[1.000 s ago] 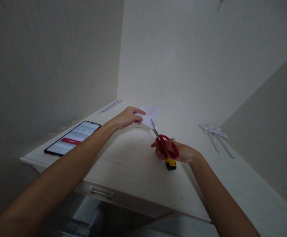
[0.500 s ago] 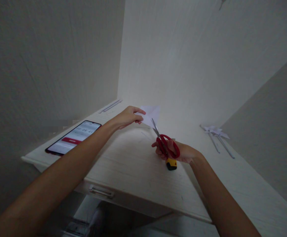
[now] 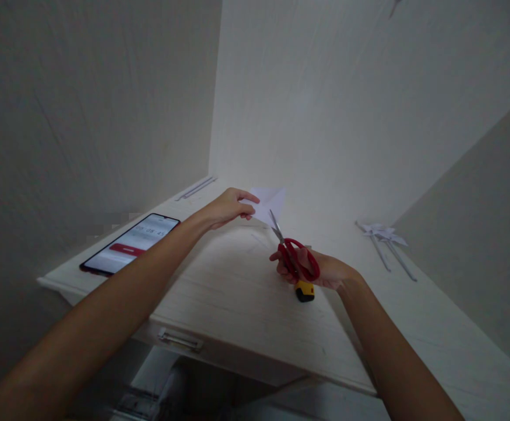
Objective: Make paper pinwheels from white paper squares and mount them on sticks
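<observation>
Between thumb and fingers, my left hand (image 3: 233, 208) holds a white piece of paper (image 3: 271, 202) by its left side, above the table. The paper shows crease lines. My right hand (image 3: 296, 266) grips red-handled scissors (image 3: 293, 251), with fingers through the loops. The scissor blades are slightly parted and point up at the paper's lower edge; whether they bite into it I cannot tell. Just below my right hand lies a yellow and black object (image 3: 304, 291), partly hidden by the hand.
A phone (image 3: 129, 245) with a timer on its screen lies at the left, partly behind my left forearm. Thin sticks (image 3: 197, 188) rest at the back left. White paper pinwheels (image 3: 382, 233) on sticks lie at the right. Walls enclose the white table (image 3: 237, 304), which has a drawer handle (image 3: 180, 340).
The paper has shifted very slightly to the right. Both hands and the scissors stay almost where they were.
</observation>
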Demonstrator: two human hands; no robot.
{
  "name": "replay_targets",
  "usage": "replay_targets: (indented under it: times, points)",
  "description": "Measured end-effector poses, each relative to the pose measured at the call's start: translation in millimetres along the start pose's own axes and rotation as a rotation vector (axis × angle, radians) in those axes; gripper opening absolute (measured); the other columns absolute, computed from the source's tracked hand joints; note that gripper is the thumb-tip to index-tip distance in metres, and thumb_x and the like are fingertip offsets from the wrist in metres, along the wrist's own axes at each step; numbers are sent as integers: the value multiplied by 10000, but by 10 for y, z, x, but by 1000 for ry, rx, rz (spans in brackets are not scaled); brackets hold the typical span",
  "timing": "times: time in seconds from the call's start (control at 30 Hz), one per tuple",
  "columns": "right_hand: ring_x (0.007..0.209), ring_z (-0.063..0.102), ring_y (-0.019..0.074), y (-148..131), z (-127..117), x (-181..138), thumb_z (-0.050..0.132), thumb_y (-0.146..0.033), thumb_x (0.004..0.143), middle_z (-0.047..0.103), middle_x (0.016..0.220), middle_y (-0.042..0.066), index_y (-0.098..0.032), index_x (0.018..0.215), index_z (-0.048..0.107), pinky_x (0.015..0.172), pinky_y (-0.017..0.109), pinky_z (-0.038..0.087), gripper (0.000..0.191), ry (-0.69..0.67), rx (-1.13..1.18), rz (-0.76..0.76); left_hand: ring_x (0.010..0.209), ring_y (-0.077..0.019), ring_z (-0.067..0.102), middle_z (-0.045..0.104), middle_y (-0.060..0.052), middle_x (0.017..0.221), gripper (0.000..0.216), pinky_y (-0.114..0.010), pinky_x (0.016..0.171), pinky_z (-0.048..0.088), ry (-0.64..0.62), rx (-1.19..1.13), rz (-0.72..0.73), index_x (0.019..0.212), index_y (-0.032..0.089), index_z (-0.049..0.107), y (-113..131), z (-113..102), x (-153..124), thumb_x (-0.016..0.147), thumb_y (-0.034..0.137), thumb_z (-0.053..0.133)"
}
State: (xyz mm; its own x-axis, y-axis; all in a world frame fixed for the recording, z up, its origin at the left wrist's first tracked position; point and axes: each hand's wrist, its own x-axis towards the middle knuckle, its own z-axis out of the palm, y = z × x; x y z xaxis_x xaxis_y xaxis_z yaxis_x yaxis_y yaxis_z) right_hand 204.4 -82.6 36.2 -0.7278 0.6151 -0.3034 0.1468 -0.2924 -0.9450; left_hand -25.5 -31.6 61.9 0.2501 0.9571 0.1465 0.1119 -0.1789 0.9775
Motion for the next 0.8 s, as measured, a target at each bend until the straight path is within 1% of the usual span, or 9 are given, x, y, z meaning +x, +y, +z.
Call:
replay_targets:
  times: [0.07, 0.2, 0.37, 0.5, 0.67, 0.8]
  points:
    - [633, 466, 85, -6, 10, -2, 608, -591, 636, 490, 765, 21, -113, 996, 498, 544, 236, 346, 609, -7, -2, -1, 495, -50, 470, 554, -2, 581, 329, -201, 509, 316, 0, -7, -2, 1001, 39, 578, 4, 2, 0, 674, 8, 557]
    - [629, 468, 86, -8, 20, -1, 606, -620, 609, 491, 762, 21, -111, 1004, 502, 541, 236, 344, 652, 8, -5, -8, 501, -52, 473, 547, -2, 573, 330, -199, 501, 307, -3, 0, 8, 1002, 33, 577, -12, -3, 8, 672, 11, 562]
    - [621, 464, 84, -6, 12, -2, 610, -602, 624, 500, 766, 24, -112, 996, 505, 545, 240, 350, 625, 0, -1, -10, 498, -57, 469, 544, -3, 564, 345, -201, 492, 304, -12, 2, 16, 1016, 40, 573, -45, -10, 24, 671, 28, 574]
    - [636, 467, 86, -6, 3, -8, 626, -583, 624, 499, 771, 23, -115, 1000, 498, 553, 239, 353, 614, -2, 8, -9, 507, -60, 474, 543, -4, 563, 339, -203, 509, 325, -11, -3, 7, 1008, 29, 574, -24, -1, 12, 669, 19, 572]
    - [653, 477, 93, -11, 7, -11, 637, -532, 651, 501, 773, 30, -112, 985, 506, 556, 239, 356, 553, 8, 18, -4, 509, -59, 471, 547, -6, 567, 336, -202, 516, 331, -16, 9, 7, 1008, 32, 579, -4, 6, -4, 674, 14, 563]
    - [641, 485, 90, -22, 36, -6, 668, -521, 621, 502, 752, 24, -107, 962, 505, 542, 230, 350, 560, 39, 27, 6, 508, -58, 472, 543, -5, 569, 342, -198, 504, 321, -15, 12, 11, 1014, 23, 571, -12, 4, -4, 672, 10, 561]
